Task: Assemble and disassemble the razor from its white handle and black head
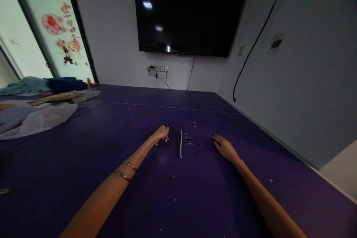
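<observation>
My left hand (161, 133) is closed around a small object with a dark top and a pale, shiny shaft (167, 134); its kind I cannot make out. Just right of that hand, a short off-white piece of cord or tubing (181, 144) lies lengthwise on the purple surface (167, 208). Beside the cord is a small flat, clear-and-black item (189, 140), too small to name. Farther right, my right hand (225, 148) rests palm down with fingers stretched out, holding nothing.
Plastic sheeting (52, 115) and piled cloths (67, 83) lie at the left. White scraps dot the surface. A large television (192, 16) hangs on the far wall above sockets (161, 69). Along the right wall dangles a black cable (251, 50).
</observation>
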`<action>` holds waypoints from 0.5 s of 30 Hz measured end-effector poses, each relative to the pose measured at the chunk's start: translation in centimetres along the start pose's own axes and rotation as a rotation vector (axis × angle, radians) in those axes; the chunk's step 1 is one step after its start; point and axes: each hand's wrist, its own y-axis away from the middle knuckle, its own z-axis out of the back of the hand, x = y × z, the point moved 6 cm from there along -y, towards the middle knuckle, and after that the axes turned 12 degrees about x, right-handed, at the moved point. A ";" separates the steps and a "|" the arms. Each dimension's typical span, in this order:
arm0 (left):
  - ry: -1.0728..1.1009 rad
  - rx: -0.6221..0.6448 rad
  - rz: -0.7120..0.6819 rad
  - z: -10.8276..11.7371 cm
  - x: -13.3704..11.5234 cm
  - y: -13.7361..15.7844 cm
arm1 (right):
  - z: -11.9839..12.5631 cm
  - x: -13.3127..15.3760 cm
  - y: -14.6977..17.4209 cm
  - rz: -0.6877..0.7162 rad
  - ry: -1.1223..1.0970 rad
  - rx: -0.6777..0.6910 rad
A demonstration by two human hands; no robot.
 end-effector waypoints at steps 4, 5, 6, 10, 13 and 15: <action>0.295 0.108 0.022 1.2 1.3 0.0 | -0.1 -0.2 -0.1 0.002 -0.018 -0.005; 0.351 0.121 0.031 1.4 1.6 0.0 | -0.1 -0.2 -0.1 0.000 -0.017 -0.004; 0.401 0.128 0.041 1.6 1.9 0.0 | -0.1 -0.2 -0.1 -0.001 -0.015 -0.001; 0.533 0.134 0.118 2.3 3.2 -0.1 | 0.0 -0.1 -0.1 -0.005 -0.035 0.002; 0.576 0.185 0.210 2.2 3.9 0.0 | 0.0 -0.2 -0.1 -0.004 -0.050 -0.002; 0.586 0.225 0.261 2.0 4.1 0.1 | 0.0 -0.2 -0.2 0.000 -0.045 -0.005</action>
